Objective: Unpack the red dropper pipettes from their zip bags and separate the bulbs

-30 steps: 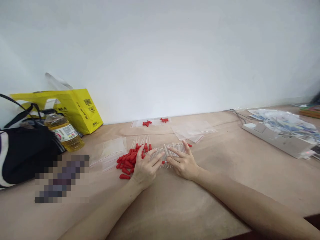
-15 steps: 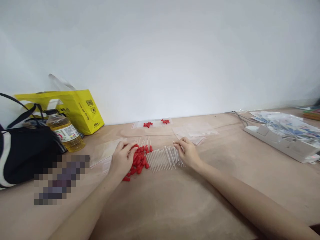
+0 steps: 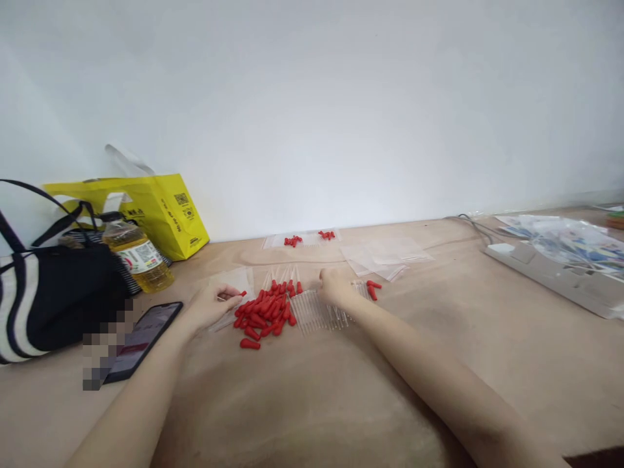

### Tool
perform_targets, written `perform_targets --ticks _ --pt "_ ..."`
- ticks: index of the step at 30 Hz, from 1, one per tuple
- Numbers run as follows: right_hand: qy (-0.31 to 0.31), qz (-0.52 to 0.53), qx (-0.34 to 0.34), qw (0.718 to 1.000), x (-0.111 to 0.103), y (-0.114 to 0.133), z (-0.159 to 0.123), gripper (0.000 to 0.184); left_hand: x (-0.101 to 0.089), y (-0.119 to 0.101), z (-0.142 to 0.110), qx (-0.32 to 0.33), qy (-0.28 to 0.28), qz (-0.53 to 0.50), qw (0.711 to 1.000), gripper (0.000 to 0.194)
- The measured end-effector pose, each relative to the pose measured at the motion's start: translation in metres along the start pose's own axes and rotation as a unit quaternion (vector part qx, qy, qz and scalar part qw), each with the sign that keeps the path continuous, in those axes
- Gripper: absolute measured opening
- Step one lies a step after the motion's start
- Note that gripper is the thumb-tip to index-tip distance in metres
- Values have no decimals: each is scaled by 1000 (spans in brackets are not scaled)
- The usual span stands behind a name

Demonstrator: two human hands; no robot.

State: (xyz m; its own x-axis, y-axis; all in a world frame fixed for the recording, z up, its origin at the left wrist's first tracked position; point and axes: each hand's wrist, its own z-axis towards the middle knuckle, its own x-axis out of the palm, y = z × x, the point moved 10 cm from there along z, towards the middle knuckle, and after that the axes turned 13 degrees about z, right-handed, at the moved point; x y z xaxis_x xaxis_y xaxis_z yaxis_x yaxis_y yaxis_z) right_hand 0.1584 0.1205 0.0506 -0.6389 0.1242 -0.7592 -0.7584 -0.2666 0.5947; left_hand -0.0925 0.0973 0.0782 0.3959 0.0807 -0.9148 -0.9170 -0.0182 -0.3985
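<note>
My left hand (image 3: pixel 212 305) is closed in a pinch beside the red pile, with a red rubber bulb (image 3: pixel 242 294) at its fingertips. A thin pale line shows by the fingers; I cannot make out whether it is a glass tube. My right hand (image 3: pixel 337 289) is above the row of clear glass dropper tubes (image 3: pixel 308 313), fingers curled and turned away, so what they hold is hidden. Loose red rubber bulbs (image 3: pixel 263 315) lie heaped left of the row. Behind the heap, several droppers with bulbs fitted (image 3: pixel 283 279) point their tips toward the wall. Red bulbs (image 3: pixel 373 290) also lie right of the row.
Clear plastic bags (image 3: pixel 385 257) lie behind the tubes, and more bags (image 3: pixel 234 279) lie under my left hand. A filled bag (image 3: pixel 307 239) rests by the wall. Left are a phone (image 3: pixel 146 338), oil bottle (image 3: pixel 139 257), yellow bag (image 3: pixel 168 214) and black bag (image 3: pixel 63 299); right, a power strip (image 3: pixel 546 276).
Both hands were together over the tubes, then parted. My left hand moved left past the heap with a red bulb. My right hand rose off the row's right end and swung left across it.
</note>
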Motion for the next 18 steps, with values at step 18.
perform_targets --ticks 18 --pt "4 -66 -13 998 -7 7 -7 14 17 -26 -18 121 153 -15 981 27"
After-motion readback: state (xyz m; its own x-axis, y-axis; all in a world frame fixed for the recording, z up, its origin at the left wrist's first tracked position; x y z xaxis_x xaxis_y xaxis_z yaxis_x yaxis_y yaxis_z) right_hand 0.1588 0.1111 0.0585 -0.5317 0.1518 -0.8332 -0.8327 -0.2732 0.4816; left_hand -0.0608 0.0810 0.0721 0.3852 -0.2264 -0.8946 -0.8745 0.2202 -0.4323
